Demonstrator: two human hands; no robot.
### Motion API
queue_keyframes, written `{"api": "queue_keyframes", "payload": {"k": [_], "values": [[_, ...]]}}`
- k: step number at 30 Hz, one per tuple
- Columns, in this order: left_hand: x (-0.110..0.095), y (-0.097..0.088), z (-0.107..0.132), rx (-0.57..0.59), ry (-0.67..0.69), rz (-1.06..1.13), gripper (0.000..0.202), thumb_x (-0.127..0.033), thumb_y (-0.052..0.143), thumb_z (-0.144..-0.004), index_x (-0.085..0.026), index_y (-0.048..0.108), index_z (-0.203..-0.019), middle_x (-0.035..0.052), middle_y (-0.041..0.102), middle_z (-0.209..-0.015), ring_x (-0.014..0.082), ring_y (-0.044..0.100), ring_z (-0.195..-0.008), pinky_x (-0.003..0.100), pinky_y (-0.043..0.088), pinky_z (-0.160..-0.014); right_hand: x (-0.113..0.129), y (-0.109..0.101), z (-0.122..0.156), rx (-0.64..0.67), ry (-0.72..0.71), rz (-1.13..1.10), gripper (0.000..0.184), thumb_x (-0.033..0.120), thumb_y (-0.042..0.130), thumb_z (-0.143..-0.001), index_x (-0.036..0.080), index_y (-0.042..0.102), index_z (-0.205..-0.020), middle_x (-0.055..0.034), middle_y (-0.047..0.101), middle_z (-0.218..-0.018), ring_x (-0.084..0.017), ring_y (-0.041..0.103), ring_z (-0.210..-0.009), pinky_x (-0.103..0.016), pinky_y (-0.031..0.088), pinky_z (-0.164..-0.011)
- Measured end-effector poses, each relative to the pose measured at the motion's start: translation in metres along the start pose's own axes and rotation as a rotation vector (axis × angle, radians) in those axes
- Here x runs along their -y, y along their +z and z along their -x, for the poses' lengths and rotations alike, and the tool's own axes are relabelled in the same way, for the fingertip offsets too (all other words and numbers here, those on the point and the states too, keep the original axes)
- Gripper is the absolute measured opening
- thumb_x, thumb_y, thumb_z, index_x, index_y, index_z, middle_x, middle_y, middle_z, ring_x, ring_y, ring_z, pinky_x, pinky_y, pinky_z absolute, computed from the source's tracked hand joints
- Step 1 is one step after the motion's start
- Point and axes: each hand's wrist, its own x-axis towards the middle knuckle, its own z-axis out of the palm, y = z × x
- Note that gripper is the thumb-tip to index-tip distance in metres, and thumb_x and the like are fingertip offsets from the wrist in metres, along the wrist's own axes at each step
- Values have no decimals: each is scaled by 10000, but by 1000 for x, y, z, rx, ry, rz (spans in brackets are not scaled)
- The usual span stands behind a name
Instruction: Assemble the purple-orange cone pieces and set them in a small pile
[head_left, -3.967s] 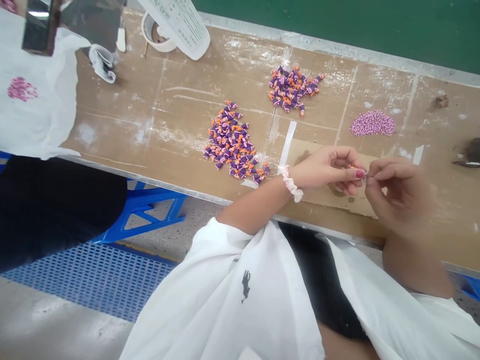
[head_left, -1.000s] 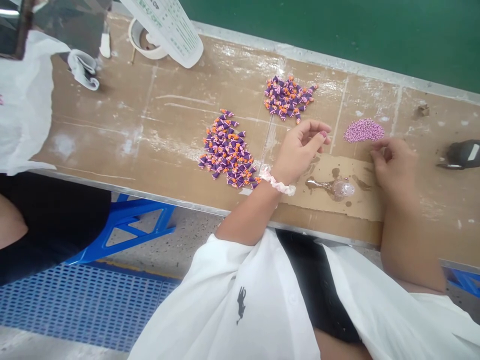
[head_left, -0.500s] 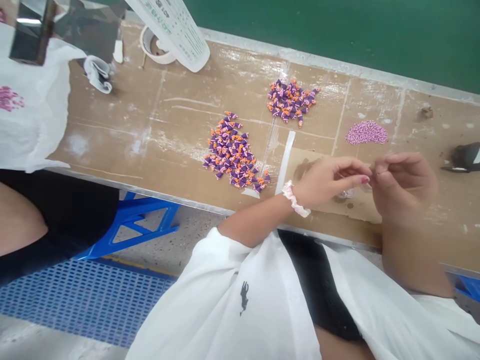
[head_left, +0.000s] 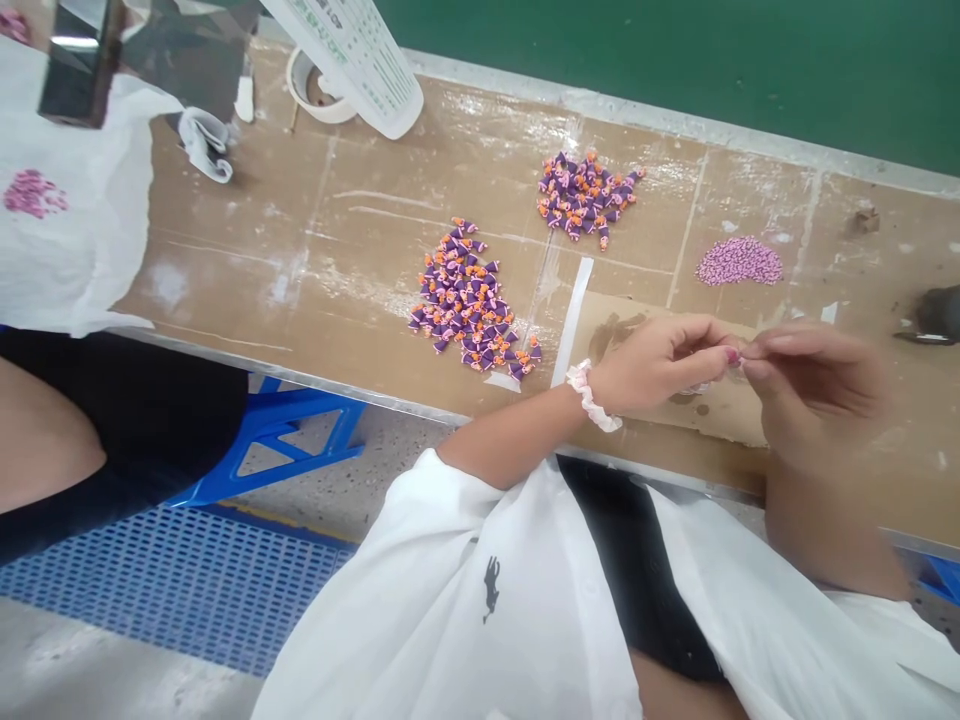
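Purple-and-orange figurines [head_left: 480,300] in two heaps on a cardboard-covered table [head_left: 360,270], which is the largest element we see. Next in size is a stained cardboard sheet [head_left: 727,425], lying partly beneath the hands. We see the left hand [head_left: 667,358], a pale scrunchie [head_left: 592,398] at its wrist, with thumb and forefinger brought together at the tips; the right hand [head_left: 817,380], blurred, meets it tip to tip, thumb and forefinger nearly joined and the other fingers loosely spread. Something small and pinkish shows at the meeting point, but we cannot tell what it is, nor whether either pinch is fully closed on it. Of the heaps, the larger lies left of the left wrist; the smaller heap [head_left: 585,195] lies farther across the table. Each figurine we judge light, firm and easily marred at its orange and pink details, so best held by the plain purple cone. Smallest are the pink pieces [head_left: 739,260], mounded beyond the hands; we expect them nearly weightless, prone to roll or slip, and best taken singly between fingertips.
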Motion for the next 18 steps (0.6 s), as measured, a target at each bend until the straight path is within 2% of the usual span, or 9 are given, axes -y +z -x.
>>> {"api": "queue_keyframes", "payload": {"k": [3, 6, 10, 14, 18], "values": [[-1, 1, 1, 11, -2, -7, 416, -591, 558, -832, -181, 492, -808, -36, 447, -637, 57, 430, -575, 226, 409, -555, 1, 0, -2, -19, -17, 0, 334, 165, 723, -714, 389, 671, -957, 23, 654, -765, -186, 615, -683, -366, 478, -550], [-2, 1, 1, -15, 28, -124, 385, -560, 528, -865, -179, 496, -824, -22, 491, -686, 54, 448, -593, 214, 419, -575, 2, 1, -4, 22, -26, -2, 233, 177, 709, -728, 345, 643, -877, 23, 634, -738, -178, 604, -664, -366, 488, -573], [-3, 0, 1, -68, 193, -364, 277, -431, 480, -914, -176, 521, -811, 3, 564, -755, 66, 505, -665, 208, 438, -644, 4, 4, -2, 26, 1, -17, 200, 229, 703, -745, 332, 575, -859, 28, 614, -747, -172, 588, -643, -355, 479, -562], [-5, 1, 1, -111, 392, -678, 216, -328, 445, -920, -192, 525, -773, 16, 571, -723, 101, 515, -690, 245, 451, -708, 6, 7, 1, 15, 51, -14, 202, 251, 691, -751, 322, 526, -842, 34, 585, -731, -163, 566, -620, -348, 473, -549], [-6, 1, 0, -112, 480, -928, 225, -268, 389, -904, -214, 535, -741, 53, 595, -752, 148, 564, -776, 297, 478, -810, 5, 6, 4, 18, 76, 18, 195, 244, 671, -752, 322, 530, -862, 20, 591, -741, -167, 567, -647, -345, 475, -546]]}}
